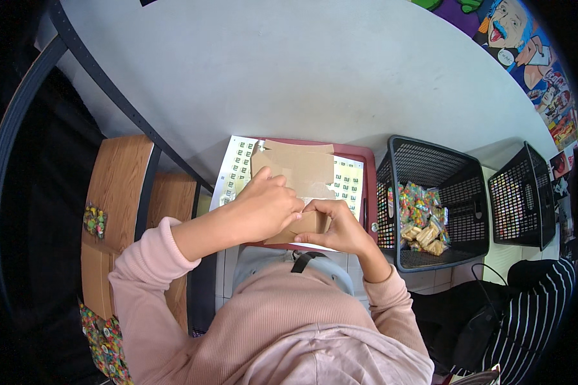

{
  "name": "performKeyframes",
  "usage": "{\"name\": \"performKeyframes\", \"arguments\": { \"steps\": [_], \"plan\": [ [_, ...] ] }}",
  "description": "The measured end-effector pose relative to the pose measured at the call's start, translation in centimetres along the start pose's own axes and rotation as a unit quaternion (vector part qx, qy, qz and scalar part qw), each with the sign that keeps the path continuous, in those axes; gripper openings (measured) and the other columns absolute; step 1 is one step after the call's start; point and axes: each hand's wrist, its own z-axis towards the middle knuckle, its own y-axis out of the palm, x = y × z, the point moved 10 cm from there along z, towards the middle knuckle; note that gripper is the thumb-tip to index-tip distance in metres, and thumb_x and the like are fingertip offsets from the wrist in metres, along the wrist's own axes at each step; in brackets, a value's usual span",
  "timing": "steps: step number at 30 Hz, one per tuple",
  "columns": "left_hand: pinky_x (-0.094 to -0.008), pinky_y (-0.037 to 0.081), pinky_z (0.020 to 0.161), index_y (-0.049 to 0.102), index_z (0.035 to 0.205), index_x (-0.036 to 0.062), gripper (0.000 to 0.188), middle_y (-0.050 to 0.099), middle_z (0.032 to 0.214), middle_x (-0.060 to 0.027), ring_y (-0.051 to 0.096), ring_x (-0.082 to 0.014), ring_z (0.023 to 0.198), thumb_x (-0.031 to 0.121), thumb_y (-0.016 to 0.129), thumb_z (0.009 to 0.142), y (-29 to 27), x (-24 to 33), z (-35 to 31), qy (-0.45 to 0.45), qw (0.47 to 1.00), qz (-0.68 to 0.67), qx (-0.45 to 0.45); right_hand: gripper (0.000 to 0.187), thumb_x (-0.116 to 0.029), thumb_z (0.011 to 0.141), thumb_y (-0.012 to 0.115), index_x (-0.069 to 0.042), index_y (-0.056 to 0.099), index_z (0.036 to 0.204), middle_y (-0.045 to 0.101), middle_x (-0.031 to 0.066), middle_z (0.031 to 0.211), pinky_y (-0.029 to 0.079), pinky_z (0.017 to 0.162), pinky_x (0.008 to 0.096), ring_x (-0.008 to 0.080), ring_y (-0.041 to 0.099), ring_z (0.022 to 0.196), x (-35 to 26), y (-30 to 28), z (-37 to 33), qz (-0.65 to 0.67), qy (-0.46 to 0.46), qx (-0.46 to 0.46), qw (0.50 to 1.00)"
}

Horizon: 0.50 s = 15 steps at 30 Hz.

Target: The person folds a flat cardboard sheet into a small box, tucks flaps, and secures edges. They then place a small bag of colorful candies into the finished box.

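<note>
A brown cardboard box (302,162), partly folded, lies on the red-edged small table in front of me. Its far flaps are spread flat, while the near part stands up between my hands. My left hand (266,204) comes over the box from the left, its fingers closed at the middle of the cardboard. With thumb and fingers, my right hand (341,230) grips the near right part of the box. The left fingertips are partly hidden by the hand. Sheets of small printed labels (239,157) lie under the cardboard on both sides.
The small table has a red rim (368,160). At its right stands a black mesh crate (437,146) holding colourful packets (417,204); another black crate (526,192) is beyond. To the left are wooden shelves (119,186) with bagged items and a dark metal frame (103,83).
</note>
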Motion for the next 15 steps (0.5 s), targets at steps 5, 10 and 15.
{"name": "performKeyframes", "arguments": {
  "steps": [5,10,15],
  "plan": [
    [-0.0354,0.031,0.080,0.060,0.094,0.0070,0.028,0.061,0.086,-0.0040,0.053,-0.0201,0.086,0.024,0.065,0.072,-0.3,0.1,-0.2,0.038,0.995,0.000,0.089,0.021,-0.016,0.072,0.072,0.002,0.062,0.074,0.059,0.0081,0.057,0.043,0.050,0.0238,0.0105,0.054,0.052,1.7,-1.7,-0.2,0.021,0.015,0.090,0.996],
    [-0.0369,0.030,0.085,0.053,0.110,0.0068,0.054,0.060,0.097,-0.0059,0.053,-0.0196,0.094,0.019,0.074,0.062,1.1,-0.3,-0.8,0.010,0.987,-0.049,0.150,0.020,-0.016,0.075,0.069,0.003,0.062,0.073,0.058,0.0072,0.053,0.041,0.047,0.0231,0.0093,0.055,0.051,2.0,-2.4,-0.3,0.051,0.033,0.134,0.989],
    [-0.0365,0.031,0.084,0.049,0.118,0.0062,0.065,0.059,0.102,-0.0057,0.054,-0.0190,0.094,0.014,0.075,0.059,1.7,-0.8,-1.0,0.014,0.985,-0.039,0.166,0.019,-0.016,0.077,0.066,0.002,0.061,0.083,0.059,0.0081,0.057,0.041,0.047,0.0236,0.0100,0.055,0.050,2.6,-1.8,0.1,0.020,-0.004,0.123,0.992]
  ]
}}
